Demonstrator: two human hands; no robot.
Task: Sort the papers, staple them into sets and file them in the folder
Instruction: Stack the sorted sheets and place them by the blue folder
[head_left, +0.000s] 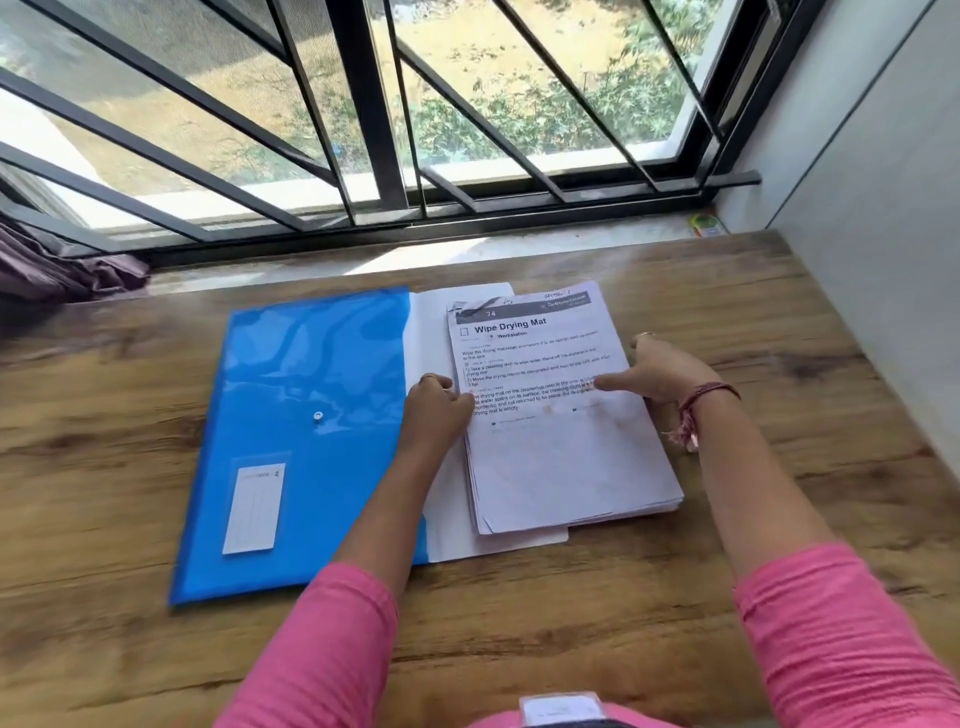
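Note:
A blue plastic folder (296, 436) lies open on the wooden table, its white inner flap (431, 332) spread to the right. On that flap sits a stack of printed papers (561, 457); the top sheet is headed "Wipe Drying Mat". My left hand (434, 410) grips the stack's left edge, fingers curled at the paper. My right hand (660, 371) holds the right edge, thumb laid across the top sheet. No stapler is in view.
The wooden table (623, 613) runs up to a barred window (363, 130) and its sill. A grey wall (883, 234) closes the right side. Dark cloth (62, 270) lies at the far left, and a small green object (706, 224) sits on the sill.

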